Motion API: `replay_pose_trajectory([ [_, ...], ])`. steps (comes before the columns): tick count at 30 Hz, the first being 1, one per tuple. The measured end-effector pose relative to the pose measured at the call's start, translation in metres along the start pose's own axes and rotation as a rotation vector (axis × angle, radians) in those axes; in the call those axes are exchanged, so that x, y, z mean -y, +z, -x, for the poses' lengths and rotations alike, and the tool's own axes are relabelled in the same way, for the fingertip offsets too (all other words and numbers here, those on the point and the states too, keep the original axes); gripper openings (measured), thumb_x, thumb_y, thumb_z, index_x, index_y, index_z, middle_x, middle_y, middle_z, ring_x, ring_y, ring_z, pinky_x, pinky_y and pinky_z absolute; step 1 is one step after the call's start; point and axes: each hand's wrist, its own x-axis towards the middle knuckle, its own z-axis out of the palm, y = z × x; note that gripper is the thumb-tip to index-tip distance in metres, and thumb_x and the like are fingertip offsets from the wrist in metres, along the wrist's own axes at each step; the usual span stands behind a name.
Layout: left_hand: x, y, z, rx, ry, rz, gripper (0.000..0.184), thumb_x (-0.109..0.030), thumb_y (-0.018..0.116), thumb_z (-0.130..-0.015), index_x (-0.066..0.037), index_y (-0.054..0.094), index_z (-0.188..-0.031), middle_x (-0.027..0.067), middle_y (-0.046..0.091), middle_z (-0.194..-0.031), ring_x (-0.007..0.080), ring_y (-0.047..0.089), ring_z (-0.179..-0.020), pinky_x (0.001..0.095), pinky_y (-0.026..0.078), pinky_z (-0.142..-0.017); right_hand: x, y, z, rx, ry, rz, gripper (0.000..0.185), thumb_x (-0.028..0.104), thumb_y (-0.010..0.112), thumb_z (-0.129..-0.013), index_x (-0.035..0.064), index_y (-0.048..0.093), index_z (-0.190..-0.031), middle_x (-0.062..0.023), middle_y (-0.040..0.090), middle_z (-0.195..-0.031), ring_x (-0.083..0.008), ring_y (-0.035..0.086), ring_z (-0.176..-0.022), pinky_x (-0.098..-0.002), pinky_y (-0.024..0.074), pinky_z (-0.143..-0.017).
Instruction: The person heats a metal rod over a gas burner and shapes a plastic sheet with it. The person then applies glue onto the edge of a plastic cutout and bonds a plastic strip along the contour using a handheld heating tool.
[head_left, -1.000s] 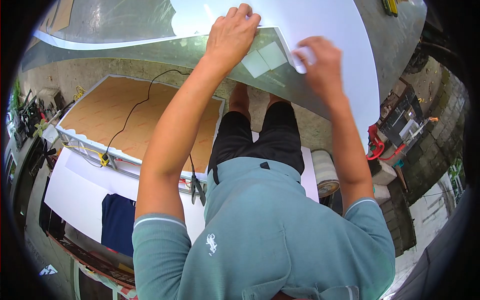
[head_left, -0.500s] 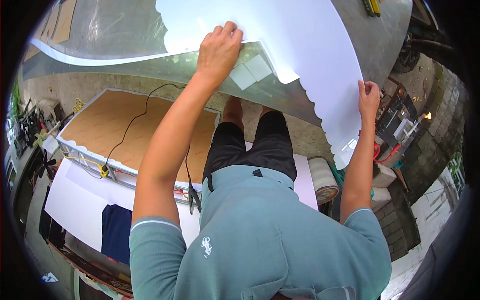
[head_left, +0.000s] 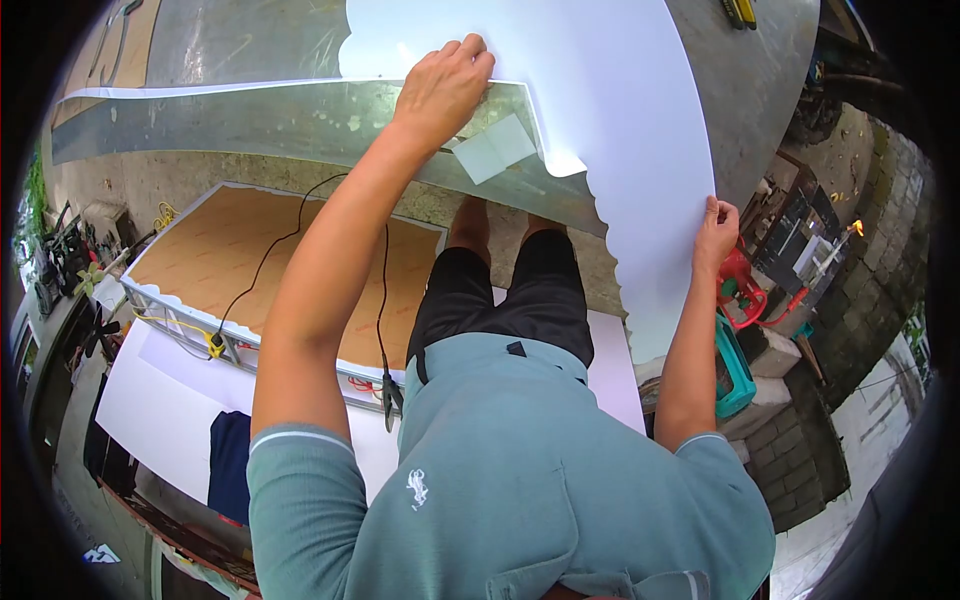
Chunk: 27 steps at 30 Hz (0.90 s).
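A large white sheet point(head_left: 640, 130) with a scalloped edge lies over the grey metal table point(head_left: 240, 125) and hangs past its near edge at the right. My left hand point(head_left: 445, 90) is closed at the sheet's inner edge, near the corner of a cut-out; its fingertips are partly hidden. At the sheet's outer right edge, my right hand point(head_left: 716, 232) pinches the rim between thumb and fingers. Two small translucent squares point(head_left: 495, 150) rest on the table below my left hand.
A brown-covered panel point(head_left: 290, 255) on a metal frame stands at the left, a black cable across it. A teal crate point(head_left: 735, 370), red clamp point(head_left: 740, 290) and small flame point(head_left: 857, 228) are at the right. A yellow tool point(head_left: 740, 14) lies at the top.
My right hand has moved from beside the cut-out to the sheet's outer right edge and taken hold there. The sheet's right part has shifted left and the teal crate has come into view.
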Motion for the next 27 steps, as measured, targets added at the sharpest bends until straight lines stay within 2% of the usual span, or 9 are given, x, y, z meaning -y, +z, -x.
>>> replay_pose_trajectory([
  [7, 0.004, -0.001, -0.006, 0.022, 0.006, -0.019, 0.017, -0.012, 0.07, -0.087, -0.004, 0.06, -0.098, 0.0082, 0.06, -0.105, 0.0278, 0.064, -0.097, 0.0404, 0.055, -0.08, -0.003, 0.014, 0.026, -0.058, 0.115, -0.103, 0.04, 0.04, 0.074, -0.096, 0.0008, 0.066, -0.095, -0.0106, 0.065, -0.09, -0.0244, 0.06, -0.079, -0.039, 0.0501, -0.075],
  [10, 0.003, 0.0, -0.007, 0.039, -0.009, -0.027, 0.018, -0.013, 0.071, -0.088, -0.004, 0.059, -0.1, 0.0081, 0.06, -0.105, 0.0279, 0.064, -0.097, 0.0404, 0.055, -0.08, 0.009, 0.01, 0.027, -0.077, 0.048, 0.091, 0.037, 0.038, 0.074, -0.096, 0.0017, 0.067, -0.097, -0.012, 0.064, -0.099, -0.0274, 0.061, -0.09, -0.0407, 0.0498, -0.08],
  [12, 0.003, -0.001, -0.006, 0.06, -0.017, -0.039, 0.02, -0.015, 0.071, -0.089, -0.005, 0.059, -0.101, 0.0077, 0.06, -0.105, 0.0269, 0.064, -0.097, 0.0399, 0.055, -0.081, 0.013, 0.006, 0.026, -0.101, -0.159, 0.332, 0.035, 0.036, 0.074, -0.095, 0.0024, 0.067, -0.102, -0.0129, 0.061, -0.104, -0.0309, 0.058, -0.102, -0.0434, 0.0476, -0.088],
  [15, 0.003, -0.004, -0.003, 0.059, 0.006, -0.012, 0.02, -0.018, 0.072, -0.091, -0.006, 0.059, -0.102, 0.007, 0.06, -0.106, 0.0257, 0.064, -0.098, 0.0392, 0.055, -0.081, 0.028, 0.004, 0.027, -0.04, -0.18, 0.22, 0.035, 0.033, 0.076, -0.094, 0.003, 0.065, -0.109, -0.0133, 0.061, -0.106, -0.0328, 0.057, -0.108, -0.045, 0.0448, -0.095],
  [19, 0.003, -0.005, 0.0, 0.051, 0.004, -0.003, 0.02, -0.019, 0.071, -0.092, -0.006, 0.059, -0.102, 0.0062, 0.06, -0.106, 0.0244, 0.064, -0.098, 0.0386, 0.055, -0.082, 0.066, 0.01, 0.03, 0.015, -0.246, 0.201, 0.036, 0.029, 0.078, -0.092, 0.0036, 0.064, -0.114, -0.0137, 0.059, -0.111, -0.0331, 0.056, -0.108, -0.0441, 0.0446, -0.098],
  [21, 0.003, -0.003, 0.0, 0.019, 0.007, -0.011, 0.02, -0.02, 0.071, -0.092, -0.006, 0.059, -0.101, 0.0058, 0.06, -0.107, 0.024, 0.064, -0.099, 0.0384, 0.055, -0.082, 0.083, 0.016, 0.029, -0.074, -0.408, 0.25, 0.036, 0.025, 0.079, -0.091, 0.003, 0.063, -0.115, -0.0136, 0.059, -0.114, -0.0305, 0.058, -0.104, -0.0417, 0.0484, -0.094],
  [22, 0.003, -0.002, 0.0, 0.021, 0.003, -0.008, 0.02, -0.02, 0.071, -0.092, -0.006, 0.059, -0.101, 0.0058, 0.06, -0.107, 0.024, 0.064, -0.099, 0.0384, 0.055, -0.082, 0.09, 0.018, 0.028, -0.071, -0.41, 0.252, 0.036, 0.025, 0.079, -0.091, 0.003, 0.063, -0.115, -0.0136, 0.059, -0.114, -0.0305, 0.058, -0.104, -0.0417, 0.0484, -0.094],
  [24, 0.003, -0.001, 0.001, 0.025, -0.007, -0.035, 0.019, -0.02, 0.07, -0.092, -0.006, 0.06, -0.101, 0.0055, 0.061, -0.108, 0.0242, 0.064, -0.1, 0.0386, 0.055, -0.082, 0.099, 0.023, 0.026, 0.176, -0.236, 0.072, 0.033, 0.023, 0.079, -0.092, 0.0027, 0.064, -0.112, -0.0125, 0.059, -0.111, -0.027, 0.06, -0.097, -0.039, 0.0514, -0.088],
  [27, 0.002, -0.001, 0.0, 0.03, -0.006, -0.05, 0.019, -0.02, 0.069, -0.092, -0.005, 0.06, -0.101, 0.0053, 0.061, -0.108, 0.0245, 0.064, -0.1, 0.039, 0.056, -0.082, 0.105, 0.028, 0.022, 0.23, -0.217, 0.053, 0.029, 0.023, 0.078, -0.093, 0.0028, 0.065, -0.109, -0.0114, 0.059, -0.109, -0.025, 0.061, -0.092, -0.0377, 0.0522, -0.085],
])
